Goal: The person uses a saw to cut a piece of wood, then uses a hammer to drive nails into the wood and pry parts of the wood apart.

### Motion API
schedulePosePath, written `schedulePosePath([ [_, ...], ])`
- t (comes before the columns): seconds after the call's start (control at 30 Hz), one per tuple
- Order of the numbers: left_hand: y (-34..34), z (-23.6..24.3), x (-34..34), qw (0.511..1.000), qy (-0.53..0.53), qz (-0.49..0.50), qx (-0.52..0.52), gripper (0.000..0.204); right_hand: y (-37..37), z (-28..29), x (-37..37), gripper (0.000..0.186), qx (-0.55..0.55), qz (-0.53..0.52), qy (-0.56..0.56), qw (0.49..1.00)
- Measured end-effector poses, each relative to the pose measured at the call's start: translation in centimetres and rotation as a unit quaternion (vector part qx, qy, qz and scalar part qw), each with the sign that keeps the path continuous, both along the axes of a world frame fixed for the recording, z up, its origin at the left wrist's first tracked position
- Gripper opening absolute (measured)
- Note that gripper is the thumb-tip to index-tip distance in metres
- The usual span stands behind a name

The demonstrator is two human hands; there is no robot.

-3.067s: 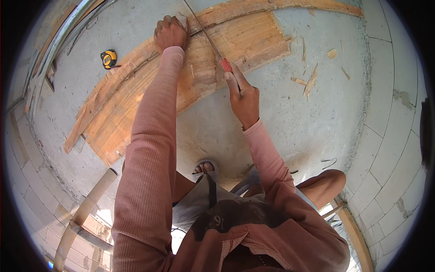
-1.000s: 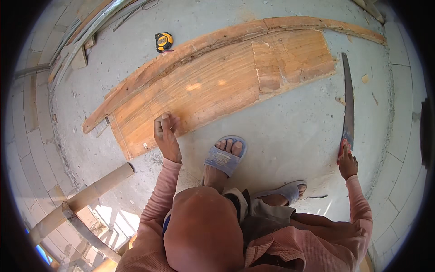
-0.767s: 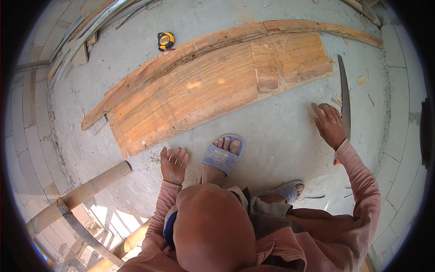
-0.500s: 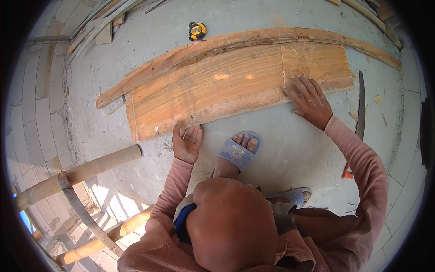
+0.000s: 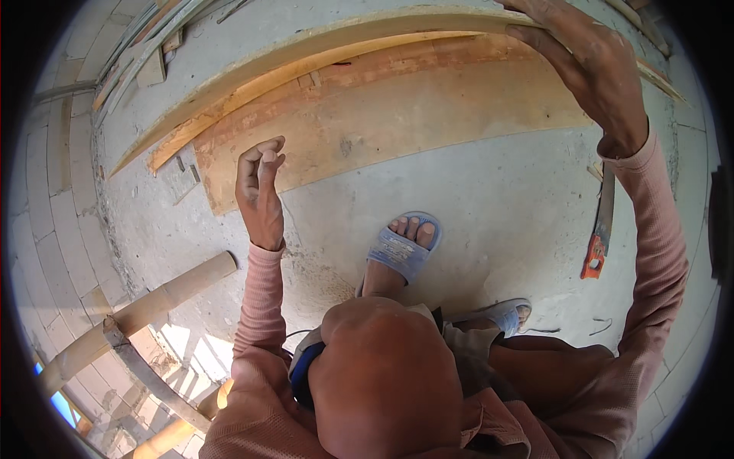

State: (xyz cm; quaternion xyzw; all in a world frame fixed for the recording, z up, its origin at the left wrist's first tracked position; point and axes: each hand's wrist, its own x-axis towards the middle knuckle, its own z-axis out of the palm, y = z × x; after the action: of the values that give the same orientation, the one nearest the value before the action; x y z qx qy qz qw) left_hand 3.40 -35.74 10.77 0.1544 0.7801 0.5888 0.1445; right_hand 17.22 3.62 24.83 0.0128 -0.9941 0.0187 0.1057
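My right hand [image 5: 592,76] grips the upper edge of a long curved wooden board [image 5: 344,27] at the top of the view, which stands tilted up. A pale plywood face [image 5: 428,99] shows below it, with a reddish band along its upper part. My left hand [image 5: 260,183] is raised near the plywood's left end, fingers loosely bent and apart, holding nothing visible. A handsaw with a red handle [image 5: 594,256] lies on the concrete floor at the right, its blade partly hidden by my right arm and sleeve.
Loose long strips [image 5: 138,57] lie at the back left, by a block wall [image 5: 53,191]. A bamboo pole frame [image 5: 168,294] is at the lower left. My sandalled foot [image 5: 401,249] stands on the concrete floor [image 5: 489,199].
The saw was put down earlier. The wooden piece has since been lifted and tilted, showing a paler face. My right hand has moved up gripping it; my left hand has risen. The tape measure is hidden.
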Motion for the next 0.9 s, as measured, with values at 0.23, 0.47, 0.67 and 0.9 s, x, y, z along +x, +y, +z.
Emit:
schedulePosePath([
  [0.23,4.8,-5.1,-7.5,0.866,0.389,-0.131,-0.286,0.054,9.3,3.5,10.1,0.04,0.21,-0.073,0.031,0.975],
  [0.47,11.3,-9.9,-15.9,0.72,0.488,-0.233,-0.436,0.076,7.2,-0.1,23.2,0.031,0.051,-0.321,0.026,0.945],
  [0.67,12.4,-10.0,-18.1,0.745,0.439,-0.27,-0.423,0.073,3.0,1.1,30.2,0.05,-0.17,-0.544,0.138,0.81],
  [0.9,9.8,-2.6,-10.0,0.725,0.398,-0.418,-0.377,0.073,0.5,0.5,33.0,0.053,-0.199,-0.626,0.202,0.727],
])
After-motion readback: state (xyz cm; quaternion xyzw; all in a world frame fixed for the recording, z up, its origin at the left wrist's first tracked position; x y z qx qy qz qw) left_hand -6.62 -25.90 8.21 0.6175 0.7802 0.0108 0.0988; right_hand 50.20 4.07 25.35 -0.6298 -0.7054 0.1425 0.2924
